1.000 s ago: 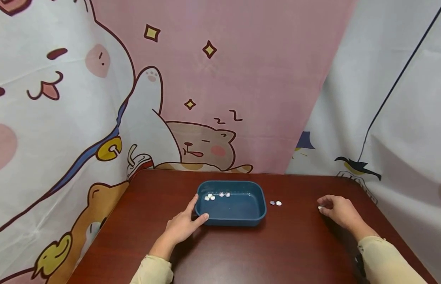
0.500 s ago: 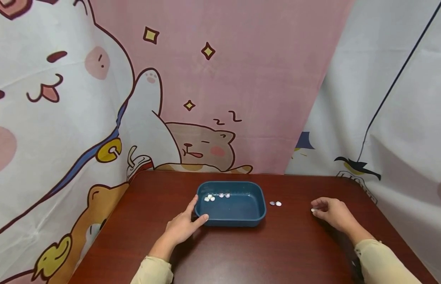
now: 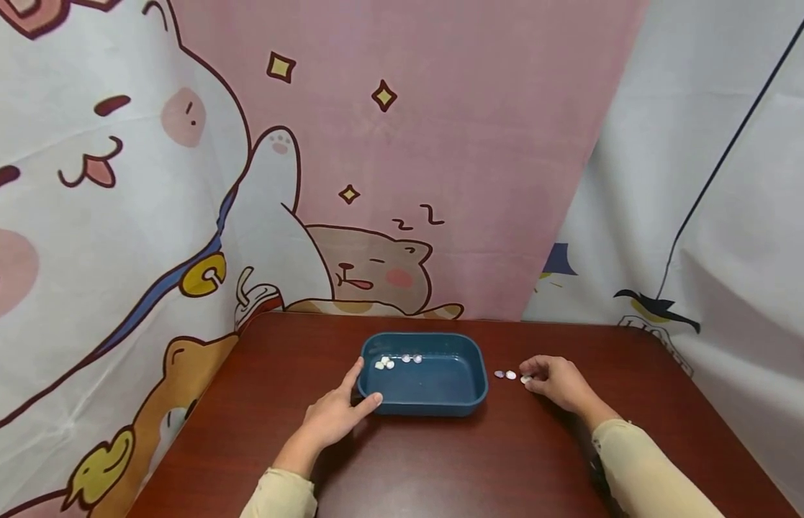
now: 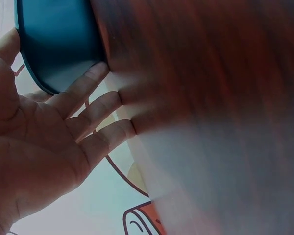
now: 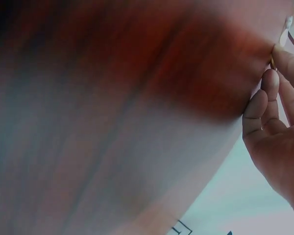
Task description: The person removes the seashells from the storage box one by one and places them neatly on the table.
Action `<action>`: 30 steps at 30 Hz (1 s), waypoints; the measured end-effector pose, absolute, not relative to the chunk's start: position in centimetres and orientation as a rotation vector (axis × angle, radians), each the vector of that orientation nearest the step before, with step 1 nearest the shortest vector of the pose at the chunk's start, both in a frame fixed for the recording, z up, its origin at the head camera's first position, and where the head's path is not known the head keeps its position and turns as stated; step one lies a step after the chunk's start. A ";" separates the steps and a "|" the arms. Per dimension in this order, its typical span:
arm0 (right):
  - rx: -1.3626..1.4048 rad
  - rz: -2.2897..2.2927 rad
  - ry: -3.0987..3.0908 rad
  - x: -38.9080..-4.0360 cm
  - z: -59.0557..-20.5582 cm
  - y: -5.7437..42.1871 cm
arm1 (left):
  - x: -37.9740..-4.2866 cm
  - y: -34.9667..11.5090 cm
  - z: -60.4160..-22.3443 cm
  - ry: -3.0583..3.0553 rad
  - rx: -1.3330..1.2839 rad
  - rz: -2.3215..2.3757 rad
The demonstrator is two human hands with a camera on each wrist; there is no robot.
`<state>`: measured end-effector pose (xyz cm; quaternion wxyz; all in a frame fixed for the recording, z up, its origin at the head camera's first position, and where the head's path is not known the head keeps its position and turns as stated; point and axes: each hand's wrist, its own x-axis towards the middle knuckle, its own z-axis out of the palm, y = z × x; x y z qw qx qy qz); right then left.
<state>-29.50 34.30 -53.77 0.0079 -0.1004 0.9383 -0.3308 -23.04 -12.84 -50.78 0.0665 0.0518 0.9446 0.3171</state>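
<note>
A blue rectangular tray (image 3: 434,410) stands on the table. My left hand (image 3: 333,416) is at its left front corner, thumb on the front rim and fingers straight along the left end; in the left wrist view the fingertips touch the tray's wall and the tabletop. To the right of the tray, my right hand (image 3: 560,385) pinches a small white disc (image 3: 525,379) between thumb and fingertips, low at the table. Just left of it lie another white disc (image 3: 510,375) and a lilac disc (image 3: 499,374), side by side.
Inside the tray, three white discs (image 3: 385,363) sit clustered at the left, and two lilac discs (image 3: 412,358) lie near the back wall. The reddish-brown table (image 3: 453,467) ends at the back against a printed cartoon cloth (image 3: 479,180).
My right hand has moved left across the table with the white disc, coming up beside the two other discs. My left hand and the tray have stayed in place.
</note>
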 end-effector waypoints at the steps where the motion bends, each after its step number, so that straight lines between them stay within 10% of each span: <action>1: -0.317 -1.035 2.931 -29.6 -53.8 34.1 | -23.0 -12.8 -50.7 2.846 0.158 0.957; 30: -0.239 -1.030 2.914 -30.1 -53.5 33.3 | -23.0 -12.7 -50.9 2.844 0.160 0.964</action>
